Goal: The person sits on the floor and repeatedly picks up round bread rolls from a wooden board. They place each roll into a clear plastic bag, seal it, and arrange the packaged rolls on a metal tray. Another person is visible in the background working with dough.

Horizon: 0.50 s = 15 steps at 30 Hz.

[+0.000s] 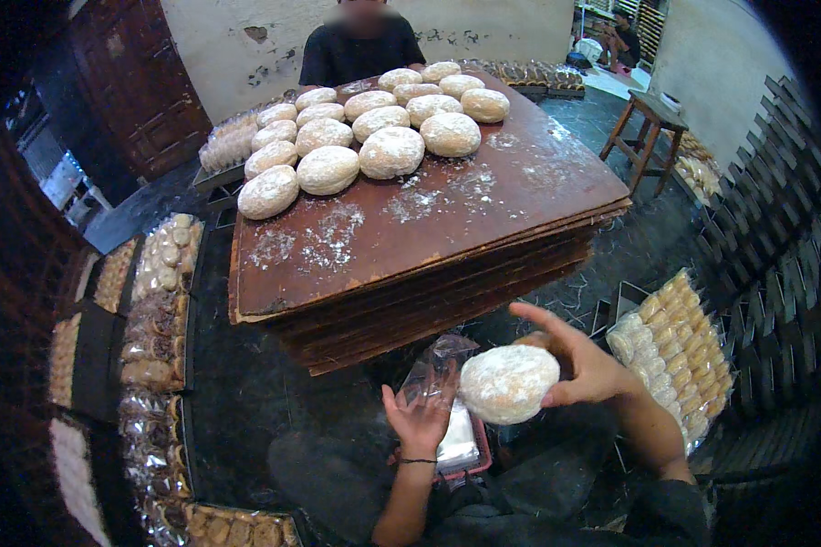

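My right hand point(578, 372) grips a round bread bun point(510, 383) dusted with white flour, thumb at its near side and index finger raised. Just left of it, my left hand point(421, 410) is palm up with fingers spread, holding a clear plastic bag point(445, 352) over its fingers. The bun is close to the fingers and the bag; whether they touch is hard to tell. Below my hands, a stack of clear bags point(458, 437) lies in a pink tray point(482, 455). Several more floured buns point(391, 152) sit in rows on the brown board table point(383, 239) ahead.
Trays of bagged bread point(154, 342) line the floor at left. Another tray of bagged buns point(677, 349) stands at right, beside dark stacked racks point(766, 171). A person point(362, 48) is behind the table. A wooden stool point(650, 126) stands at the back right.
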Each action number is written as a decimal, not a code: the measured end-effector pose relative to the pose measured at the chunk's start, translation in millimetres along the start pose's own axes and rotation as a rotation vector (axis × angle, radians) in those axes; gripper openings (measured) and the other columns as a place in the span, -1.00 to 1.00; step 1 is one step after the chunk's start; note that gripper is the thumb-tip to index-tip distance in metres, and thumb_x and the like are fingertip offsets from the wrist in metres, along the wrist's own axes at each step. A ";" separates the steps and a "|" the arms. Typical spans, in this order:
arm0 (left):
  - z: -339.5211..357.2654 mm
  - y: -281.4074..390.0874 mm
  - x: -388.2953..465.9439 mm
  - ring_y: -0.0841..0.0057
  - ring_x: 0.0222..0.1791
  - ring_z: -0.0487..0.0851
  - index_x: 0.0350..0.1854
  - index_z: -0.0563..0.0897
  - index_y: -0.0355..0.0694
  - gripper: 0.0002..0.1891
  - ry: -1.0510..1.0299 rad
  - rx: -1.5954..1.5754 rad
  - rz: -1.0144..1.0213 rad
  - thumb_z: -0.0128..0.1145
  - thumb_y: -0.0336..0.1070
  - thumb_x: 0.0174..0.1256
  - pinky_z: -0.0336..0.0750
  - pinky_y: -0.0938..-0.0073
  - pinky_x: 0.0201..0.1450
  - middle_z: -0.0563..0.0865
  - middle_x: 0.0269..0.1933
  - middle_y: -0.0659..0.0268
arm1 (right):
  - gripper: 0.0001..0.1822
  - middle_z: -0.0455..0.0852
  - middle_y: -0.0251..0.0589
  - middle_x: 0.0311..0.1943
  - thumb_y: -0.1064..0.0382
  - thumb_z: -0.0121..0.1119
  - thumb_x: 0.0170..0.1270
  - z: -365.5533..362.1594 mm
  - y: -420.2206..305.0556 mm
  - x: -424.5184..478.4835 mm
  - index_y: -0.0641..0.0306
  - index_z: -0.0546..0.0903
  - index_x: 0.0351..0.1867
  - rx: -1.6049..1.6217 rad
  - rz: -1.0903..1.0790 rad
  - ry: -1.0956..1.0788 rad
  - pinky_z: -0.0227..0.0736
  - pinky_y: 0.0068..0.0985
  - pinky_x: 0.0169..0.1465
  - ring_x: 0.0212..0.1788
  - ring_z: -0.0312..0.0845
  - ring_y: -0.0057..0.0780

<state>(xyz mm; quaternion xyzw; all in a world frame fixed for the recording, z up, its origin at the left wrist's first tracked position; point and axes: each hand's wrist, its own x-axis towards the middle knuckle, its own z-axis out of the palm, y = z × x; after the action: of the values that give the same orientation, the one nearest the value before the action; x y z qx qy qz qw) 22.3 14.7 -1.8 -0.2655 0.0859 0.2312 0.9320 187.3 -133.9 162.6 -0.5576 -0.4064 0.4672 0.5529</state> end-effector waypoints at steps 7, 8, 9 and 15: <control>5.2 7.4 -2.4 0.17 0.31 0.25 -0.04 0.53 -0.37 -0.17 -0.089 0.369 0.358 -0.08 0.46 0.07 0.08 -0.04 0.35 0.46 0.15 0.05 | 0.09 0.54 0.15 -0.11 0.04 0.43 -0.21 22.8 19.6 20.4 0.29 0.06 0.36 -0.662 -0.063 0.155 0.30 -0.34 0.11 -0.02 0.46 -0.06; 4.2 11.9 -2.4 0.19 0.31 0.25 -0.03 0.53 -0.34 -0.16 -0.133 0.416 0.411 -0.06 0.47 0.05 0.18 0.03 0.30 0.46 0.17 0.12 | 0.08 0.54 0.17 -0.14 0.00 0.42 -0.21 26.5 22.2 24.6 0.32 0.08 0.35 -0.802 -0.062 0.188 0.32 -0.32 0.09 -0.05 0.46 -0.02; 1.5 13.6 -1.7 0.20 0.31 0.25 -0.01 0.52 -0.33 -0.17 -0.125 0.435 0.455 -0.05 0.47 0.05 0.20 0.05 0.29 0.46 0.17 0.13 | 0.08 0.53 0.19 -0.17 -0.05 0.40 -0.22 31.0 26.2 28.2 0.34 0.10 0.33 -0.942 -0.058 0.219 0.33 -0.29 0.06 -0.09 0.45 0.03; -32.3 34.3 15.9 0.20 0.26 0.32 0.13 0.39 -0.20 -0.20 0.138 0.351 0.499 -0.01 0.43 0.06 0.29 0.13 0.25 0.44 0.20 0.19 | 0.11 0.55 0.12 -0.13 -0.03 0.48 -0.25 66.5 99.3 62.4 0.34 0.12 0.34 -1.034 -0.096 0.321 0.30 -0.27 0.10 -0.05 0.44 -0.07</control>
<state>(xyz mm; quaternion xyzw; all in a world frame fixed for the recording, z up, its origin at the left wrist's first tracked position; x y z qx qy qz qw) 18.8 29.4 -49.2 -0.0864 0.2502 0.4160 0.8700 131.1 -63.5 62.4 -0.8021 -0.5185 0.0896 0.2824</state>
